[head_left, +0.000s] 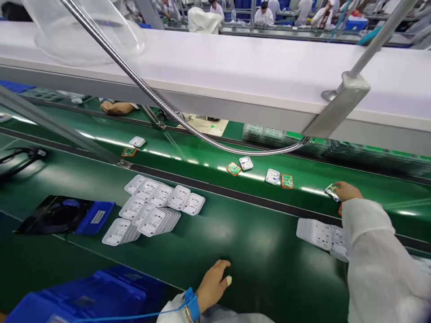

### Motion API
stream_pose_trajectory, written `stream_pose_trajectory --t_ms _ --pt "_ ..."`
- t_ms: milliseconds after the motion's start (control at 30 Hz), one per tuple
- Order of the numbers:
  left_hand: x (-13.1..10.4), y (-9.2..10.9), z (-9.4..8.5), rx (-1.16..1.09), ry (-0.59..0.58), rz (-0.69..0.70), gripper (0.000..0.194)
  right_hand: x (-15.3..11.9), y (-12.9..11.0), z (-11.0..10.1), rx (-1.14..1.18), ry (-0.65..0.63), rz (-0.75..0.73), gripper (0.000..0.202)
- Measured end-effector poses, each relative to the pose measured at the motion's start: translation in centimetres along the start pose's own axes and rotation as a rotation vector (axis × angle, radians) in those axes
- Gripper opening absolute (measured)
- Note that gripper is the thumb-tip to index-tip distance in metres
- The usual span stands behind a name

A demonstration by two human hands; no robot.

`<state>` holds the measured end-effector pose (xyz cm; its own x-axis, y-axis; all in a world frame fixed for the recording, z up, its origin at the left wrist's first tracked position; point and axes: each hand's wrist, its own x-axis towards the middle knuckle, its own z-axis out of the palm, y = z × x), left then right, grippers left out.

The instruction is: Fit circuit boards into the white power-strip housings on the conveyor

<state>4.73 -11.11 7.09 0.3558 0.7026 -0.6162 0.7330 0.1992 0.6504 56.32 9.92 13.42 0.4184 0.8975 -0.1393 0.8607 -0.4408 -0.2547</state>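
Note:
My right hand (pixel 348 191) reaches onto the green belt at the right, its fingers closed on a small white housing (pixel 332 192). An orange-edged piece (pixel 340 208) shows partly beside my sleeve. Over the green table at bottom centre, my left hand (pixel 213 286) is open and holds nothing; a blue wrist strap circles that wrist. On the belt, white housings (pixel 272 176) lie beside green circuit boards (pixel 287 181) with orange edges. White plastic covers (pixel 153 220) stand in stacks left of centre, and more covers (pixel 314 233) lie by my right forearm.
A white shelf (pixel 215 63) with a metal hose (pixel 148 92) crosses above the belt. Blue bins (pixel 81 298) stand bottom left, near a black and blue bag (pixel 63 215). Clear trays (pixel 370 154) line the belt's far side. Another person's hands (pixel 117 107) rest beyond the belt.

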Motion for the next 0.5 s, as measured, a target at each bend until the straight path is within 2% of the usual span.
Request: stream_pose_trajectory --t_ms 100,200,300,367,500 --pt "0.5 -0.2 1.5 -0.028 0.046 -0.033 0.039 3.3 2.4 2.5 -0.120 -0.122 0.235 0.025" --pt "0.7 -0.4 2.8 -0.065 0.099 -0.052 0.039 5.8 2.8 5.2 -0.198 -0.179 0.360 0.033" --pt "0.8 -0.3 3.7 -0.093 0.146 -0.074 0.039 7.4 2.4 7.3 -0.226 -0.231 0.378 0.037" --pt "0.8 0.0 4.0 -0.096 0.161 -0.080 0.039 7.9 1.9 8.1 -0.239 -0.254 0.373 0.027" --pt "0.8 1.4 4.0 -0.063 0.156 -0.065 0.039 7.9 1.2 7.7 -0.228 -0.236 0.283 0.011"
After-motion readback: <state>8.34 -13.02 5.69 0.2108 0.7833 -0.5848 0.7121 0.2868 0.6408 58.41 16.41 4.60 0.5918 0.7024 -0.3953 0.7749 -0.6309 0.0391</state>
